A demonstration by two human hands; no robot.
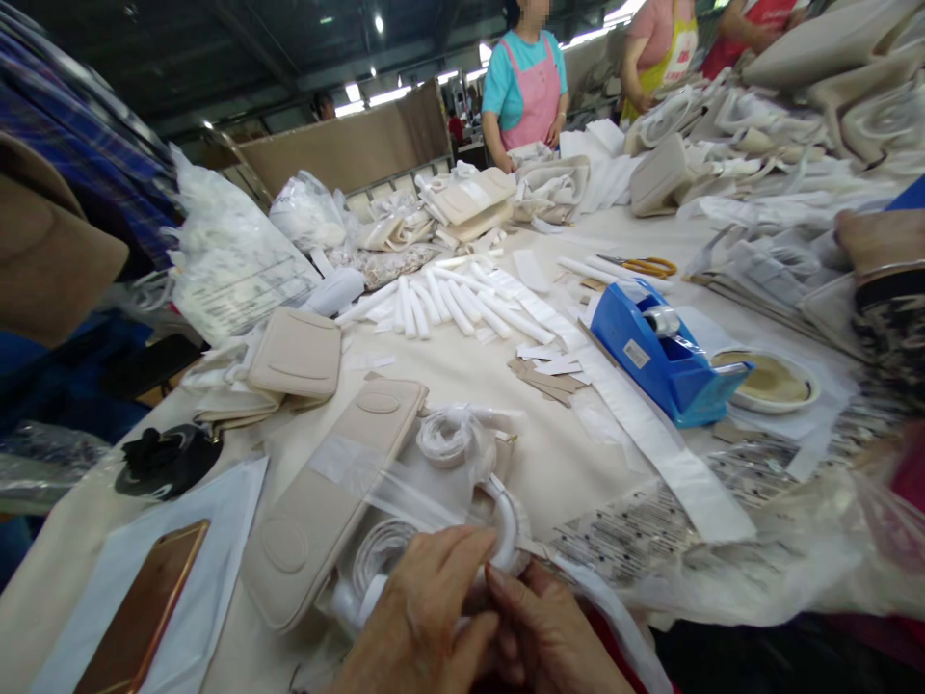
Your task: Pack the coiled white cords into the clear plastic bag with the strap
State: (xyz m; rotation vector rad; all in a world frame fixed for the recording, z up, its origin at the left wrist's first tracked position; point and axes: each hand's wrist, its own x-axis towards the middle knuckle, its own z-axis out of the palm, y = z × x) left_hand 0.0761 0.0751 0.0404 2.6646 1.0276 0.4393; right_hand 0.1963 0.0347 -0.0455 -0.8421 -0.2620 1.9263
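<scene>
My left hand [415, 622] and my right hand [553, 636] meet at the bottom edge, fingers curled and pinched on a white wrapped curved handle [506, 520] that arcs up from between them. A clear plastic film [405, 492] lies over the handle and over a beige flat bag piece [332, 492] just left of my hands. A coil of white cord [444, 434] rests behind the handle. Part of the handle is hidden under my fingers.
A blue tape dispenser [665, 357] and a white dish [770, 381] stand right of centre. White rolled tubes [448, 304], orange scissors [647, 265] and beige bag stacks [469, 202] lie farther back. A phone [141, 617] lies at lower left. Other people stand at the far side.
</scene>
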